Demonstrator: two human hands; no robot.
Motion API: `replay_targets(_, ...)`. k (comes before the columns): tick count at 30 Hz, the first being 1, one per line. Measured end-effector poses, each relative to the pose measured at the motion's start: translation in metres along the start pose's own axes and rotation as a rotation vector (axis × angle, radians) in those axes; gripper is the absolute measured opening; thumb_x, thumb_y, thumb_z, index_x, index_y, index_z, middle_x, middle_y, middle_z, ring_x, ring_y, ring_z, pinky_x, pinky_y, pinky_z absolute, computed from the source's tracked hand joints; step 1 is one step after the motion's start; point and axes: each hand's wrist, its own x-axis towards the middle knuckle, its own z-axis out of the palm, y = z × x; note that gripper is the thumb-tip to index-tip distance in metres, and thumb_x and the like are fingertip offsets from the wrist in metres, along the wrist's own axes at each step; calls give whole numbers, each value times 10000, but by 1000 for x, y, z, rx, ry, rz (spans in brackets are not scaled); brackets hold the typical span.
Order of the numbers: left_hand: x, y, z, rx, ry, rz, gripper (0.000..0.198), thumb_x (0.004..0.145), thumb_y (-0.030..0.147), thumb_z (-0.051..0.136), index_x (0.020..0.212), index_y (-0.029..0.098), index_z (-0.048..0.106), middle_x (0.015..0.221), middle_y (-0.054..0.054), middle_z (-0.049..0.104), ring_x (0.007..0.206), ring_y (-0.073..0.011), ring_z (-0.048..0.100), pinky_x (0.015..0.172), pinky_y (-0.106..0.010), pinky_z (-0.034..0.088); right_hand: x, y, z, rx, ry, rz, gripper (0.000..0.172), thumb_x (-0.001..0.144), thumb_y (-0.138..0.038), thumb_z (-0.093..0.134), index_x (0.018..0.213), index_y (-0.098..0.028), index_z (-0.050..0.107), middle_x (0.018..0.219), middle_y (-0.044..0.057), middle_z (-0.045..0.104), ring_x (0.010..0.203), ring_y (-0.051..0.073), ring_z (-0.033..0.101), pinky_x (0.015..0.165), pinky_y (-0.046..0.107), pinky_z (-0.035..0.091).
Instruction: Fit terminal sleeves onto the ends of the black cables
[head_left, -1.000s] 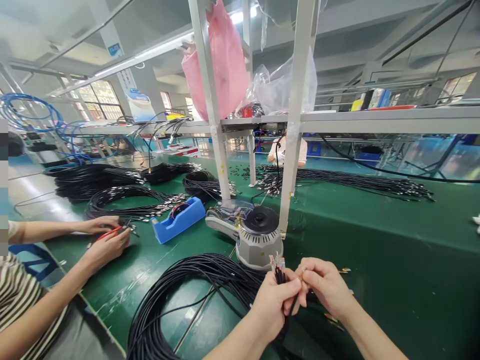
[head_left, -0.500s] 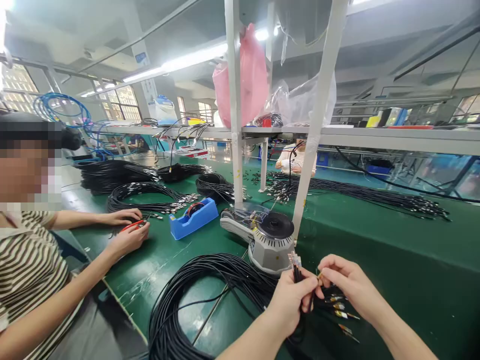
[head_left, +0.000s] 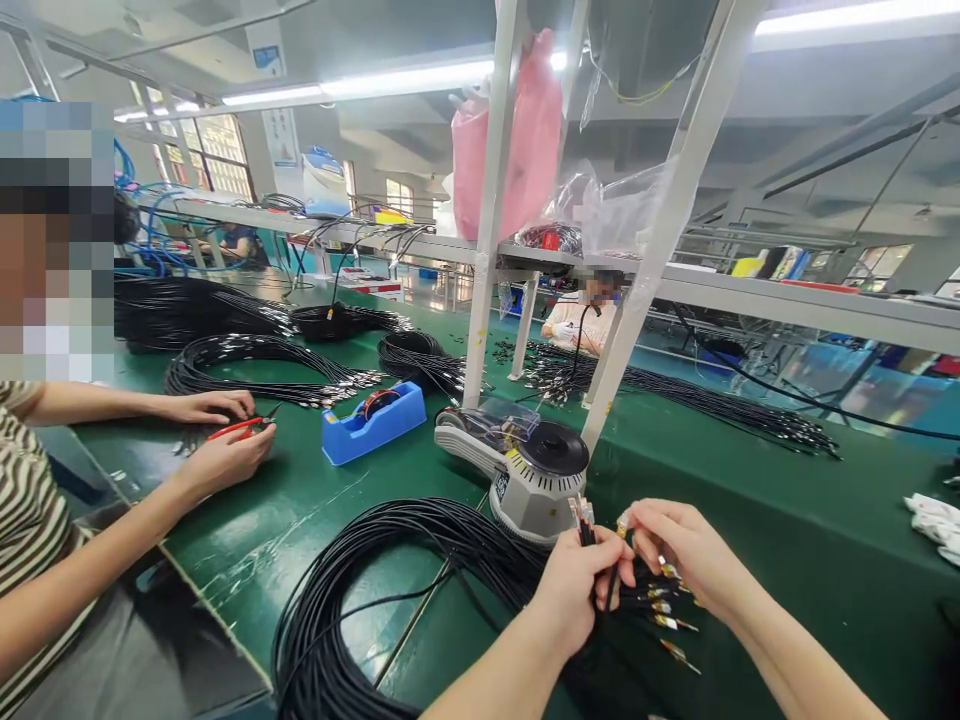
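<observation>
My left hand (head_left: pixel 568 597) is closed around a small bunch of black cables (head_left: pixel 585 528), whose stripped, pale ends stick up above the thumb. One cable end (head_left: pixel 622 524), wrapped in yellowish tape, rises apart from that bunch. My right hand (head_left: pixel 694 552) pinches its tip between thumb and fingers. Under and beside my right hand, several more taped cable ends (head_left: pixel 663 607) lie fanned out on the green tabletop. A large coil of black cable (head_left: pixel 319 600) rests to the left of my hands.
A round tape dispensing machine (head_left: pixel 536 480) stands beyond my hands, with a blue tape dispenser (head_left: pixel 375 420) to its left. At far left, a co-worker's hands (head_left: pixel 225 455) hold red-handled cutters (head_left: pixel 238 428). White shelf posts (head_left: pixel 491 200) rise from the table. More cable bundles (head_left: pixel 262 370) lie behind.
The view has turned slightly. My right fingers, earlier close against my left thumb, now hold a taped cable end upright and a little higher. The left hand keeps its bunch.
</observation>
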Motion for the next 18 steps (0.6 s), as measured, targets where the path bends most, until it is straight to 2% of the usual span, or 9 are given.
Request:
replay_targets(5, 1, -1, -2, -11, 12, -25, 275, 579, 348, 672, 616, 107, 546, 442, 8, 513, 305, -28, 268, 342, -200, 149, -3, 4, 1, 37, 28, 12, 335, 803, -440, 570, 679, -130, 603, 433, -36, 458, 415, 113, 411, 458, 227, 318)
replay_targets(13, 1, -3, -1, 20, 5, 5, 255, 619, 336, 651, 614, 108, 539, 447, 7, 511, 301, -27, 271, 333, -195, 177, -7, 13, 1, 68, 28, -14, 373, 805, -471, 559, 596, -163, 531, 434, -32, 456, 457, 168, 502, 519, 285, 384)
replay_targets(18, 0, -7, 2, 63, 26, 21, 273, 628, 350, 649, 603, 111, 521, 452, 10, 507, 298, -25, 277, 333, -196, 188, -6, 17, 4, 12, 48, -36, 305, 785, -446, 584, 672, -163, 573, 458, -37, 470, 454, 159, 490, 501, 270, 366)
